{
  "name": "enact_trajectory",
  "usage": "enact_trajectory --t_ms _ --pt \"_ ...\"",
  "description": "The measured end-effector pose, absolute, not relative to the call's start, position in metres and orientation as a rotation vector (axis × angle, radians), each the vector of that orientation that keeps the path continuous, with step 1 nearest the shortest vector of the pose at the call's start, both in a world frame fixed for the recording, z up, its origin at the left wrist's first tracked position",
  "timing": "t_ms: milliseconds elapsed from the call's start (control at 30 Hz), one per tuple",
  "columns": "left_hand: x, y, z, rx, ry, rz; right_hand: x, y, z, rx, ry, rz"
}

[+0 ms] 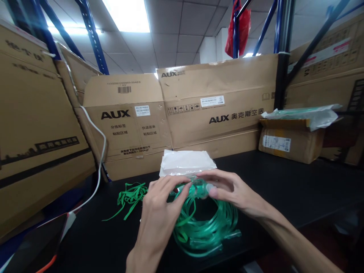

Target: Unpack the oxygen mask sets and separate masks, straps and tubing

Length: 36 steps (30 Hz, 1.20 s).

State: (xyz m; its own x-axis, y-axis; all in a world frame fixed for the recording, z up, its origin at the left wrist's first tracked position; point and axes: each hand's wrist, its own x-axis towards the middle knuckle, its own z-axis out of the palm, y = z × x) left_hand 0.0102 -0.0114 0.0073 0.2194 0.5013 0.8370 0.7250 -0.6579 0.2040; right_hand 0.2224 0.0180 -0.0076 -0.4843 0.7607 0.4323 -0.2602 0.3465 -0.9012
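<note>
Pinching a clear fitting [199, 188] from either end, the left hand [159, 206] and right hand [231, 189] close their fingertips on it above the coil of green tubing [206, 229], which lies on the black table [284, 189] just under both palms. Its long axis runs left to right, both hands equally near. White bags [186, 162] sit just behind, with green straps [129, 195] to the left.

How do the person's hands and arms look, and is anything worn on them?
Both the left hand and the right hand are bare: no gloves, rings or watch visible. The right forearm is bare too, with no sleeve in view.
</note>
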Motion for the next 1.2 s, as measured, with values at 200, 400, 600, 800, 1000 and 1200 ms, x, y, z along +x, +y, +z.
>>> enact_trajectory --t_ms 200,400,600,800,1000,1200 --pt "0.008 -0.008 0.008 -2.374 -0.961 -1.331 0.216 0.016 -0.01 -0.546 -1.531 1.332" --pt "0.005 -0.007 0.008 -2.435 -0.811 -1.25 0.214 0.017 -0.009 -0.635 -1.647 1.209" --pt "0.007 -0.007 0.008 -2.455 -0.8 -1.201 0.215 0.016 -0.007 -0.579 -1.665 1.18" --pt "0.006 -0.008 0.011 -2.439 -0.85 -1.26 0.221 0.02 -0.005 -0.615 -1.678 0.965" --pt "-0.007 -0.01 0.019 -2.382 -0.858 -1.286 0.233 0.023 0.0 -0.664 -1.645 0.819" --pt "-0.018 -0.004 0.018 -2.386 -0.956 -1.113 0.232 0.022 -0.002 -0.671 -1.627 0.742"
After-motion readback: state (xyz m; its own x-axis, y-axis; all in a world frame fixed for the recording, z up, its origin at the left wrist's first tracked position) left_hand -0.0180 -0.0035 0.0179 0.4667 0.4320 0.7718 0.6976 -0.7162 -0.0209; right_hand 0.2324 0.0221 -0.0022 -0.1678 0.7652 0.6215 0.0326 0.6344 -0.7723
